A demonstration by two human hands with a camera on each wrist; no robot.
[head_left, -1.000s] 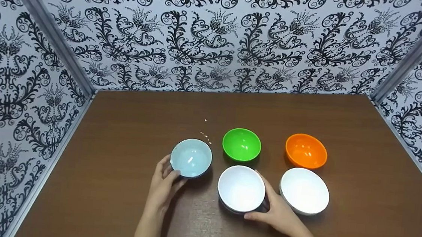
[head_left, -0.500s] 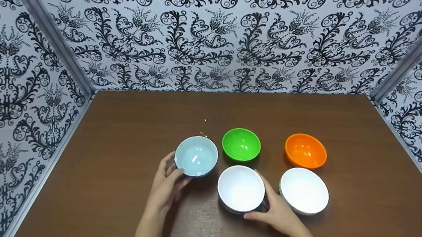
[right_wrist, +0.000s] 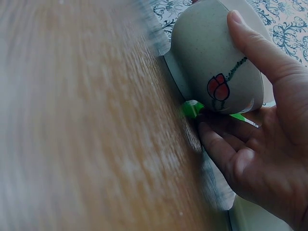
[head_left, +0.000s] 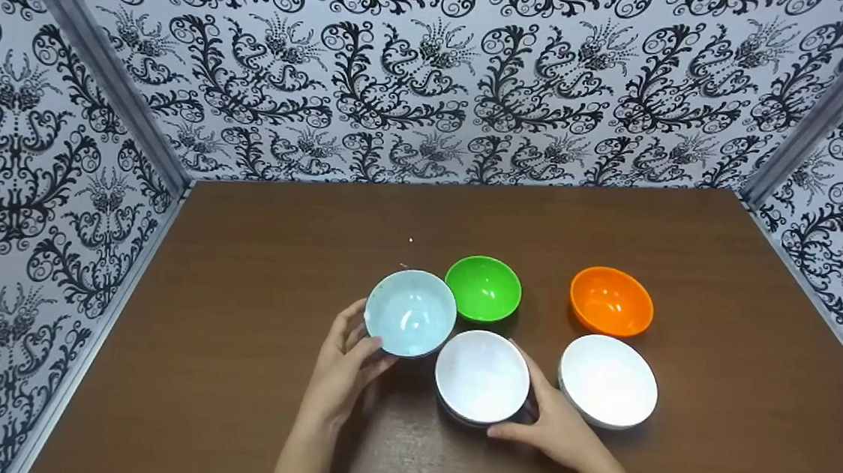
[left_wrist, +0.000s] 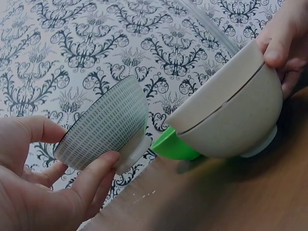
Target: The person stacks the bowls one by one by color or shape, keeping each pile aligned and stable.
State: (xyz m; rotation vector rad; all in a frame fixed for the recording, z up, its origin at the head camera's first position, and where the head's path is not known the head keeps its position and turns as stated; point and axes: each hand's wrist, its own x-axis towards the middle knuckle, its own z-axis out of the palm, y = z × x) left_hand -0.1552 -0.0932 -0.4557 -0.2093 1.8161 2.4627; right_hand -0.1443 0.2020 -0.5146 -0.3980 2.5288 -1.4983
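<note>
My left hand holds a light blue bowl by its side, thumb at the near rim. In the left wrist view this bowl's outside has a fine dash pattern, its foot lifted off the table. My right hand grips a stack of white bowls, one nested in another, just right of the blue bowl. The outer bowl has a dark rim line in the left wrist view, and a painted red flower shows in the right wrist view. The stack's foot is at the table.
Behind the stack stands a green bowl, which the blue bowl's edge meets in the head view. An orange bowl and another white bowl stand to the right. Small pale crumbs lie on the brown table. Patterned walls enclose it.
My left hand has carried the light blue bowl rightward and up, closer to the green bowl and the white stack. The right hand and the stack have stayed in place.
</note>
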